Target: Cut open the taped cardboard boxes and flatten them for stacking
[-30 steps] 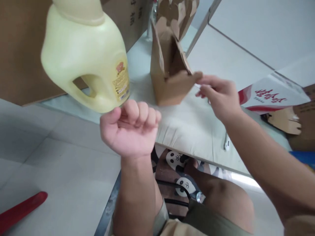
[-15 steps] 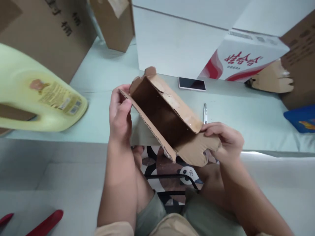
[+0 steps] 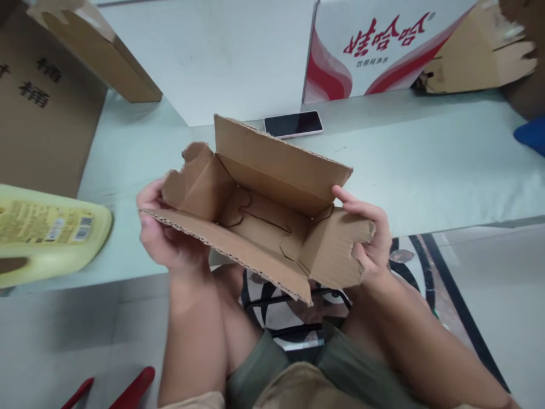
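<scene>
A small brown cardboard box (image 3: pixel 259 216) with its top flaps open is held in front of me, its empty inside facing up. My left hand (image 3: pixel 164 241) grips its left end, fingers curled under the left flap. My right hand (image 3: pixel 370 236) grips the right end, with the thumb on the right flap and fingers behind it. The box hangs over my lap, just in front of the pale green table edge (image 3: pixel 426 176).
A yellow plastic jug (image 3: pixel 46 233) lies on its side at the left. A phone (image 3: pixel 293 124) lies behind the box. A white and red carton (image 3: pixel 374 48), large brown boxes (image 3: pixel 38 119), a blue item (image 3: pixel 532 136) and red handles (image 3: pixel 131 392) surround the spot.
My left hand went from a fist near the jug to the box. Both hands brought the box off the table toward me and turned its open top up. The view shifted.
</scene>
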{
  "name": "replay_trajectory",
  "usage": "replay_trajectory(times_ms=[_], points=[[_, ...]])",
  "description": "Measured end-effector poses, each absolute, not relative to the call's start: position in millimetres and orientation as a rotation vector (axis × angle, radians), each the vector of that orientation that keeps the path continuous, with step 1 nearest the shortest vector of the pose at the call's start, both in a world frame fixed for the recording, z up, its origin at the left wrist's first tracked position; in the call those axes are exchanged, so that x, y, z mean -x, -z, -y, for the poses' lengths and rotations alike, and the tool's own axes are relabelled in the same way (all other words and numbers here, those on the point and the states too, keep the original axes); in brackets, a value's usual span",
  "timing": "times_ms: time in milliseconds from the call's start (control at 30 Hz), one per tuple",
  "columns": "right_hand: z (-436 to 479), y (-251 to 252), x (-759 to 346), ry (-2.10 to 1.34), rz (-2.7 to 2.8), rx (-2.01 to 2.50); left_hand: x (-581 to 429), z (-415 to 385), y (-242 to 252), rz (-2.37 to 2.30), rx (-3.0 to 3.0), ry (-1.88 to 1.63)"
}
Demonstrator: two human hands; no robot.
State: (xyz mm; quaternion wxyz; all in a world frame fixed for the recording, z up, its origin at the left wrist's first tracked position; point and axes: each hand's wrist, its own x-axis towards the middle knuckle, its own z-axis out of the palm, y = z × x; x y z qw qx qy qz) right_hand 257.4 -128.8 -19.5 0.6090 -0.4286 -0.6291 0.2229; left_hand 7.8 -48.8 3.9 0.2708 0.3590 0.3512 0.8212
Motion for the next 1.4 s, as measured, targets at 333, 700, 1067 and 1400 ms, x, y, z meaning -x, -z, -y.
replay_trajectory(times_ms=[333,700,1067,1400], points=[[125,36,-255,-0.405,1.341,1.257,-12,63,11,-0.973,-1.228,-1.953],[110,46,-245,-0.78,1.269,0.92,-13,67,16,-1.024,-1.304,-1.898],[110,46,-247,-0.785,1.305,0.858,-6,68,19,-1.165,-1.465,-1.799],[112,32,-253,-0.735,1.367,0.971,-1,69,14,-1.224,-1.804,-1.769]])
